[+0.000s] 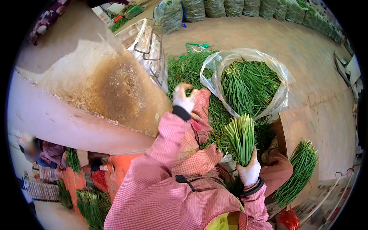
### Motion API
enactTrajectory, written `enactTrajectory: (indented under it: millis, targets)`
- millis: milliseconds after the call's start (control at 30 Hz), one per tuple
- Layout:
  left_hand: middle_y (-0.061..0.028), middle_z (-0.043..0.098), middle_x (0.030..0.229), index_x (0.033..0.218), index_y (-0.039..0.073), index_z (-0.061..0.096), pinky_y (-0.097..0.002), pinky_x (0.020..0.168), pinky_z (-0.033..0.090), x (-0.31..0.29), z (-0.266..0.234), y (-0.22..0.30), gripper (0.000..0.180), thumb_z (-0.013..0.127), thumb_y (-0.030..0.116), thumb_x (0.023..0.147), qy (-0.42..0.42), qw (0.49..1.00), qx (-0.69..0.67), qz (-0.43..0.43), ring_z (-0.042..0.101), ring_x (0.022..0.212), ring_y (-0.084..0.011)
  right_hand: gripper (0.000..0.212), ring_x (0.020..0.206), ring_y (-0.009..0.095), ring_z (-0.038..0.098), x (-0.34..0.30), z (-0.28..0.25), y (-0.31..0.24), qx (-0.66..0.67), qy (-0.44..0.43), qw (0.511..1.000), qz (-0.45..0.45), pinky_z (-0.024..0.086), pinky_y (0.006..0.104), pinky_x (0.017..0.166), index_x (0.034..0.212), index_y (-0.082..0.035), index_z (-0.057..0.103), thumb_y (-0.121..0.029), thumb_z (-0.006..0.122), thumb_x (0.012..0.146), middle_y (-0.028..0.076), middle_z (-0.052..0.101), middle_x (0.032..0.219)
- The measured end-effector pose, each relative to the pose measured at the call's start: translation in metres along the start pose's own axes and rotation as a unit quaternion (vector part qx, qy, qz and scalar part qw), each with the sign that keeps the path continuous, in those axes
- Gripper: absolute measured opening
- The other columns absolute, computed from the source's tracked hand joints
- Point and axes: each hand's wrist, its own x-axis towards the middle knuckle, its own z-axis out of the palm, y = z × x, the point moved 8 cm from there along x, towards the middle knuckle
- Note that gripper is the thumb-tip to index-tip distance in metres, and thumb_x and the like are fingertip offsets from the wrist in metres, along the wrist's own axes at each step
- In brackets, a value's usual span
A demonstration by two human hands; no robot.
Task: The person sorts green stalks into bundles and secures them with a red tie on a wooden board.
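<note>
Green-stalk bunch [241, 142], one: where entered?

Just right of the frame's centre, slightly low; pale ends toward the top of the frame, just below the clear plastic bag [283, 102].

State of the grip?

Right hand [249, 171], white-gloved: clamped on the lower part of the bunch. Left hand [184, 99], likewise gloved: centre, a little high; fingers curled and apart from the thumb, no stalk visible between them. Nearby: loose green heap [184, 73].

Handling notes?

Advisory only. Pressure: firm enough to hold the stalks as one parcel, light enough not to bruise them; such greens probably crush easily. Pale ends: keep facing one way and level. Left-hand fingers: small pinches suit better than fistfuls, since the heap looks tangled.

Comparable item?

Second bunch [297, 172], one: lower right of the frame, stalks roughly parallel. Useful as a guide to neatness. Whether it is tied: cannot tell.
</note>
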Motion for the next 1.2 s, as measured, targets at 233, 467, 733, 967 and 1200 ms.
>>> enactTrajectory:
  millis: [233, 467, 733, 967, 1200]
  targets:
    - [-0.0082, 0.059, 0.061, 0.069, 0.0, 0.06, -0.0263, 0.053, 0.045, -0.151, 0.039, 0.109, 0.04, 0.059, 0.04, 0.073, -0.619, 0.708, -0.256, -0.223, 0.057, 0.055, -0.0151, 0.084, 0.072, 0.033, 0.058, 0.011, -0.005, -0.008, -0.058, 0.033, 0.997, -0.048, 0.047, 0.0339, 0.062, 0.128, -0.006, 0.022, -0.008, 0.063, 0.055, 0.019, 0.057, 0.089]
    - [-0.0023, 0.06, 0.068, 0.071, 0.003, 0.059, -0.0196, 0.048, 0.043, -0.129, 0.037, 0.094, 0.021, 0.055, 0.022, 0.079, -0.593, 0.59, -0.45, -0.313, 0.052, 0.048, -0.007, 0.077, 0.078, 0.021, 0.059, 0.005, -0.011, 0.025, 0.026, -0.066, 0.997, 0.036, 0.045, 0.0273, 0.072, 0.124, -0.001, 0.027, -0.006, 0.064, 0.056, 0.014, 0.058, 0.09]
    - [-0.0161, 0.032, 0.125, 0.121, 0.003, 0.037, -0.0433, 0.098, 0.019, -0.043, -0.011, 0.117, 0.067, 0.062, 0.035, 0.067, -0.226, 0.963, -0.1, 0.111, 0.023, 0.119, -0.0328, 0.074, 0.081, 0.029, 0.058, 0.003, -0.015, 0.007, -0.056, -0.018, 0.998, -0.007, 0.046, 0.03, 0.07, 0.123, -0.005, 0.029, -0.006, 0.062, 0.057, 0.017, 0.058, 0.092]
    - [-0.0174, 0.046, 0.108, 0.118, -0.002, 0.035, -0.0321, 0.089, 0.035, -0.105, 0.051, 0.139, 0.066, 0.068, 0.019, 0.064, -0.477, 0.779, -0.388, -0.124, 0.046, 0.101, -0.0246, 0.079, 0.075, 0.031, 0.059, -0.001, -0.01, 0.003, -0.097, -0.039, 0.994, 0.03, 0.047, 0.0322, 0.065, 0.125, -0.005, 0.027, -0.012, 0.064, 0.056, 0.02, 0.057, 0.091]
    - [-0.0086, 0.057, 0.088, 0.113, 0.002, 0.042, -0.0232, 0.054, 0.046, -0.149, 0.131, -0.014, 0.043, 0.057, 0.01, 0.074, -0.315, 0.602, -0.561, -0.474, 0.058, 0.071, -0.0147, 0.066, 0.081, 0.013, 0.054, -0.008, 0.002, 0.021, 0.274, -0.109, 0.953, 0.071, 0.043, 0.0242, 0.074, 0.118, 0.0, 0.035, -0.003, 0.063, 0.058, 0.008, 0.057, 0.092]
